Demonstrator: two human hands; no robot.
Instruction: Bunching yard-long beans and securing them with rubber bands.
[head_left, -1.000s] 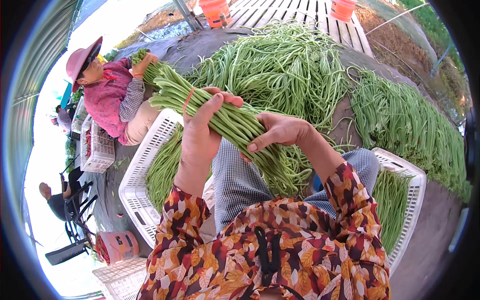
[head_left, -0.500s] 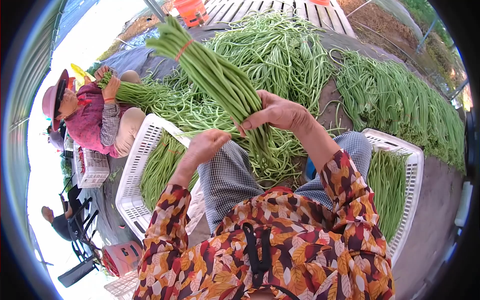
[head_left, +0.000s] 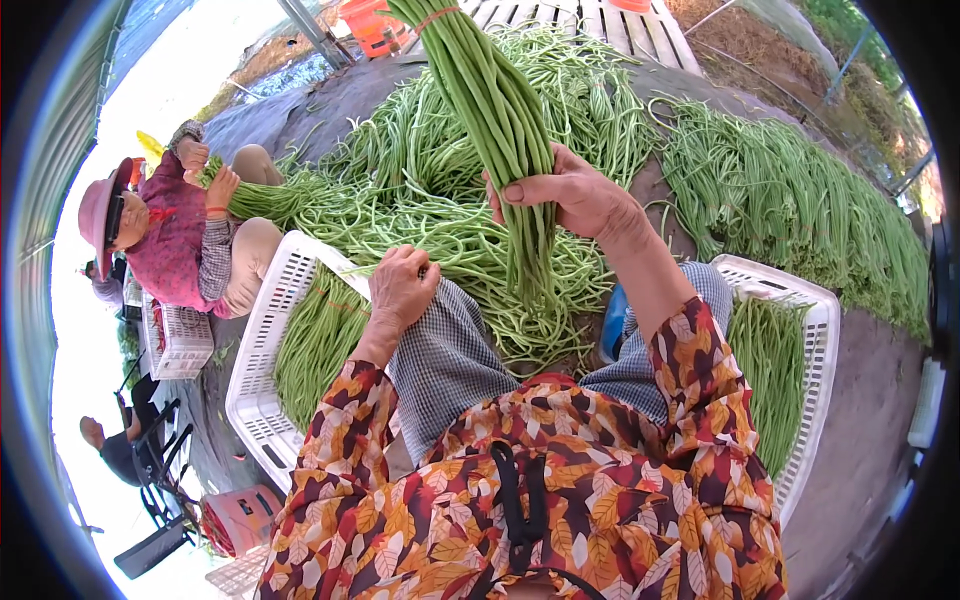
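Observation:
My right hand (head_left: 580, 200) grips a thick bundle of long green yardlong beans (head_left: 490, 105) near its lower part. The bundle stands nearly upright, with a red band round its upper end and loose tails hanging below my fingers. My left hand (head_left: 402, 288) is closed above my left knee, fingers curled, beside the left crate; what it holds, if anything, is hidden. Behind the bundle lies a big heap of loose yardlong beans (head_left: 400, 150). More beans (head_left: 315, 345) fill the white crate (head_left: 245, 390) at my left.
A second white crate (head_left: 815, 400) with beans (head_left: 765, 380) stands at my right. Bundled beans (head_left: 790, 190) lie in a long row at far right. A co-worker (head_left: 185, 240) sits at left, handling beans. Orange bucket (head_left: 375, 27) and slatted pallet (head_left: 560, 15) are at the back.
The bean bundle has swung more upright and to the right, with my right hand slightly higher. My left hand has turned, its back now facing up. The co-worker's hands have moved apart.

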